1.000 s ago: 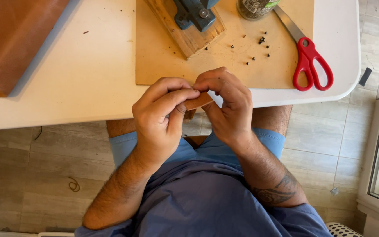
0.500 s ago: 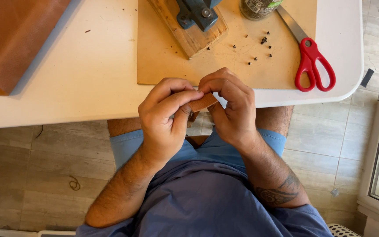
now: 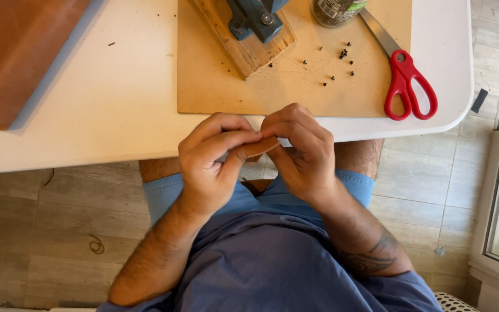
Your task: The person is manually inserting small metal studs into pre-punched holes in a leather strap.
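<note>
A small brown leather piece (image 3: 259, 147) is pinched between both hands just off the near edge of the white table (image 3: 111, 110). My left hand (image 3: 212, 159) grips its left end with thumb and fingers curled over it. My right hand (image 3: 301, 153) holds the right end, fingers bent around it. Most of the piece is hidden by my fingers.
A tan board (image 3: 295, 81) lies on the table with a blue metal tool on a wooden block (image 3: 249, 29), several small dark rivets (image 3: 342, 55), a jar (image 3: 336, 8) and red-handled scissors (image 3: 405, 81). A brown leather sheet (image 3: 18, 52) lies at far left. A window frame stands at right.
Both hands stay closed on the small leather piece; they and the view have shifted only slightly, with small finger movements.
</note>
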